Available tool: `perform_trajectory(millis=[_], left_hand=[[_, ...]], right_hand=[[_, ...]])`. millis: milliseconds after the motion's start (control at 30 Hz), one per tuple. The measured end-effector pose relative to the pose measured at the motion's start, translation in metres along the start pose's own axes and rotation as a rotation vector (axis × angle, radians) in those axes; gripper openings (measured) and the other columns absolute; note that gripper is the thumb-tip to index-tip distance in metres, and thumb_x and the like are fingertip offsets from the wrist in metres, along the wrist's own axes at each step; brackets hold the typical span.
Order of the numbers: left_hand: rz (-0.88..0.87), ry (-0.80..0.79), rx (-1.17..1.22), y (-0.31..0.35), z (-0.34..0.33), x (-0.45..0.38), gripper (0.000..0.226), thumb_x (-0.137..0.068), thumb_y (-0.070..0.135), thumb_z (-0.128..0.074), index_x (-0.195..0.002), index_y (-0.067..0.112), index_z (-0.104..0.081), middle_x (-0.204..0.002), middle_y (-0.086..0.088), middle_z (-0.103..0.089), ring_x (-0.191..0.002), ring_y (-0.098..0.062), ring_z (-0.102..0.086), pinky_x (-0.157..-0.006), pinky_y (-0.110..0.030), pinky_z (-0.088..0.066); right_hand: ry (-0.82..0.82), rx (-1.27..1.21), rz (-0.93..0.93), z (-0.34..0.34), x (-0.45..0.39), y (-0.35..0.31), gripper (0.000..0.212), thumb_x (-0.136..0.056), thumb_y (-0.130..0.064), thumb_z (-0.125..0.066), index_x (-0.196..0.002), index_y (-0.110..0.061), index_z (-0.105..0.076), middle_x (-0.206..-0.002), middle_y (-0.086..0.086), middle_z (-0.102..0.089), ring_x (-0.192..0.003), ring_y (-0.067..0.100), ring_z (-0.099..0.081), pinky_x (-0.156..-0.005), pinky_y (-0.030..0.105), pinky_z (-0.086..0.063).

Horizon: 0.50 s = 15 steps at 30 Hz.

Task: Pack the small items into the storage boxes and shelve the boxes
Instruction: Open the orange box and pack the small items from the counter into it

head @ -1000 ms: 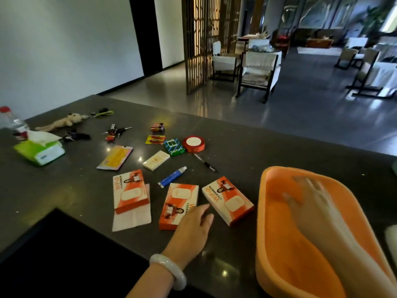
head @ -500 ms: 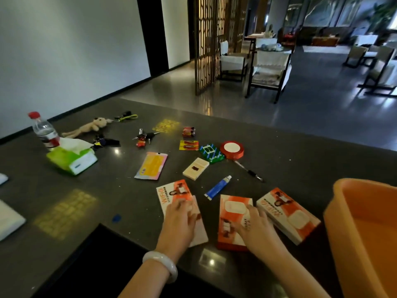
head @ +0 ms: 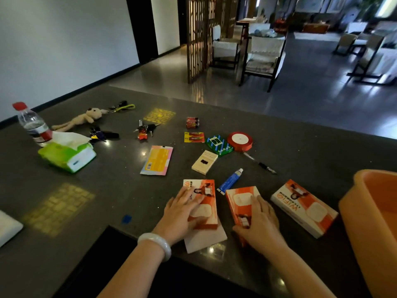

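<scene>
Three orange-and-white WiFi boxes lie near the front of the dark counter. My left hand [head: 182,214] grips the left box [head: 206,198], which lies on a white sheet [head: 207,239]. My right hand [head: 261,224] grips the middle box [head: 240,198]. The third box [head: 305,207] lies untouched to the right. The orange storage bin [head: 373,222] stands at the right edge, its inside mostly out of view. Behind the boxes lie a blue tube [head: 229,180], a cream pack [head: 204,162], a green patterned box [head: 219,145] and a red tape roll [head: 240,141].
Farther back are a pen [head: 261,164], battery packs [head: 194,137], keys [head: 144,131], a yellow-pink packet [head: 157,160], a green tissue pack [head: 66,154], a water bottle [head: 33,125] and a plush toy [head: 79,119]. A dark recess [head: 96,265] opens at the front edge.
My right hand left the orange bin and came down on the middle box. My left hand shifted from the middle box to the left box. The view swung left, pushing the bin to the edge.
</scene>
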<state>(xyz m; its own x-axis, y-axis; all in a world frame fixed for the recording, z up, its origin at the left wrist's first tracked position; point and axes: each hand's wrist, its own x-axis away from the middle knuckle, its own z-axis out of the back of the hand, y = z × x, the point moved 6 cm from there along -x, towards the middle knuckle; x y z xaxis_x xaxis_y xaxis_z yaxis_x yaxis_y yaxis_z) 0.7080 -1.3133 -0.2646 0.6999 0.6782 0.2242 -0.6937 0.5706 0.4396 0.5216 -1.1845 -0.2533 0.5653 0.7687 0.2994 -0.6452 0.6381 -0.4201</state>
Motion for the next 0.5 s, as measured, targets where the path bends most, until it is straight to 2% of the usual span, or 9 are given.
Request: perform_trajectory(millis=[67,133,267,367,500], left_hand=[[-0.021,-0.022,-0.017,-0.001,0.008,-0.001,0.064,-0.091,0.055,-0.050,-0.147,0.047,-0.021,-0.160,0.014,0.007,-0.145,-0.012,0.017,-0.116,-0.048,0.006],[0.022,0.037,-0.025,0.007,0.014,-0.002,0.064,-0.090,0.050,-0.054,-0.147,0.044,-0.024,-0.160,0.011,0.005,-0.147,-0.018,0.011,-0.117,-0.049,0.001],[0.279,0.210,-0.003,0.031,0.008,-0.005,0.097,-0.079,0.070,-0.054,-0.152,0.027,-0.006,-0.161,-0.006,0.000,-0.147,-0.030,-0.006,-0.116,-0.047,-0.016],[0.429,0.146,-0.073,0.038,-0.005,-0.010,0.119,-0.070,0.084,-0.048,-0.152,0.017,0.005,-0.158,-0.021,0.004,-0.145,-0.040,-0.009,-0.116,-0.048,-0.016],[0.494,0.097,-0.098,0.038,-0.010,-0.012,0.120,-0.068,0.081,-0.055,-0.152,0.020,0.005,-0.156,-0.026,-0.001,-0.142,-0.044,-0.011,-0.115,-0.051,-0.017]], right_hand=[[-0.008,-0.018,0.014,0.004,-0.001,0.005,0.118,-0.071,-0.048,-0.077,-0.152,-0.026,0.006,-0.160,-0.003,0.004,-0.147,0.021,0.000,-0.119,0.046,-0.011],[-0.004,-0.048,-0.002,0.007,-0.002,0.009,0.123,-0.067,-0.046,-0.080,-0.151,-0.028,0.007,-0.160,-0.003,0.005,-0.147,0.022,-0.001,-0.119,0.047,-0.013],[0.043,-0.024,-0.086,0.008,-0.003,0.015,0.128,-0.062,-0.055,-0.081,-0.151,-0.025,0.006,-0.160,0.002,0.002,-0.147,0.025,-0.003,-0.118,0.046,-0.013],[0.043,0.034,-0.170,0.006,-0.001,0.018,0.134,-0.056,-0.070,-0.075,-0.152,-0.022,0.006,-0.159,0.008,-0.002,-0.146,0.030,-0.006,-0.116,0.048,-0.014],[0.030,0.068,-0.219,0.005,0.002,0.018,0.133,-0.056,-0.074,-0.071,-0.152,-0.016,0.002,-0.156,0.013,-0.008,-0.144,0.033,-0.011,-0.115,0.049,-0.018]])
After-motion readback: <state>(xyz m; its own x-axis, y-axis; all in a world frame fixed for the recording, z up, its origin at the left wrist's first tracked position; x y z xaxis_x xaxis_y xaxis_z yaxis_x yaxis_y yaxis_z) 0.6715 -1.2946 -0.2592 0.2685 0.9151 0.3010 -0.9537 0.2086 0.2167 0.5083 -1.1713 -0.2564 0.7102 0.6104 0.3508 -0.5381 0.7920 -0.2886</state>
